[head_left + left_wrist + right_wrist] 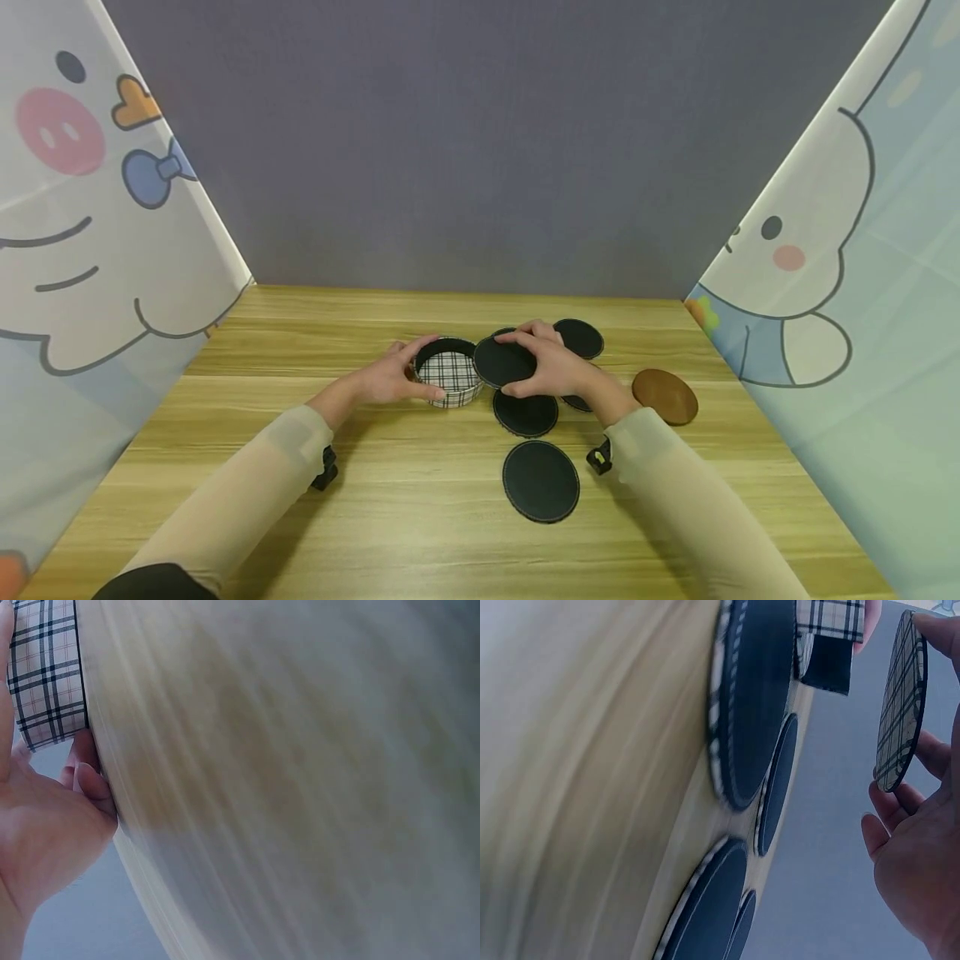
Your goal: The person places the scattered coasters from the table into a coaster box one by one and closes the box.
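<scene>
In the head view my left hand [390, 377] grips the side of a round plaid coaster holder [456, 400], thumb in front and fingers behind. The holder has a black inner wall and a plaid floor, and stands on the table. Just right of it, my right hand [551, 367] pinches a round black coaster [504, 363] by its edge, raised above the table. That coaster's plaid underside [901, 705] shows in the right wrist view. The left wrist view catches the holder's plaid wall [51, 675] beside the left hand [52, 832].
Black coasters lie on the wooden table [405, 500]: one in front [541, 482], one under the raised coaster [526, 414], one behind [579, 337], others partly hidden by my right hand. Farther right lies a brown round disc [664, 397]. Printed panels flank the table; a grey panel stands behind.
</scene>
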Motion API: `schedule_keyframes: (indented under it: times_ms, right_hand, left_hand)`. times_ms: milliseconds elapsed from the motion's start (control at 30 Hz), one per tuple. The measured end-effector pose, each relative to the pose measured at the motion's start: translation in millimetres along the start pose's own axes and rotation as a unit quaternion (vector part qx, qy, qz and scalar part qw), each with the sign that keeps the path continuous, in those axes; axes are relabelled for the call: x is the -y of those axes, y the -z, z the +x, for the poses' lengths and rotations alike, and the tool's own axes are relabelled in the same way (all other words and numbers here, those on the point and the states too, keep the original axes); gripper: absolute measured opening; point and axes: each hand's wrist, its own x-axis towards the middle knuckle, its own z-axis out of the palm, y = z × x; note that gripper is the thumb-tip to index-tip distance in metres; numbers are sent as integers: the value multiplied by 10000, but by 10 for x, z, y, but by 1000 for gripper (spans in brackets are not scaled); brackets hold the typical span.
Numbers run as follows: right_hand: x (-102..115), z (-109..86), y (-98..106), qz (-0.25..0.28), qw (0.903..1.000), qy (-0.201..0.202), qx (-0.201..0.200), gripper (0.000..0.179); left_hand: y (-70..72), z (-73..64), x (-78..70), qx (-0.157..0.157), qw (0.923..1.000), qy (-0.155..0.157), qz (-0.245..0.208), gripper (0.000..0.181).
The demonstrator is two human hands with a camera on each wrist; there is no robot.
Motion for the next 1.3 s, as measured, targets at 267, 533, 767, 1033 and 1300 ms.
schedule_keyframes:
  times_ms: [267, 533, 767, 1033, 1300]
  right_hand:
    - [109, 194, -85, -137, 9998, -17, 132, 86]
    - [195, 374, -212, -193, 9993, -15, 328, 87]
    - [276, 507, -307, -225, 9987, 16, 458, 87]
    - [362, 591, -357, -221, 9976, -99, 651, 86]
    - [416, 627, -377, -286, 9969, -60, 733, 85]
  left_hand:
    - [6, 13, -10, 21, 10000, -3, -39, 116]
    - [5, 15, -10, 74, 10000, -39, 4, 115]
    - [14, 10, -1, 129, 9999, -59, -46, 114]
    - [16, 18, 8, 183, 9998, -127, -1, 115]
    - [18, 38, 26, 195, 9996, -183, -54, 114]
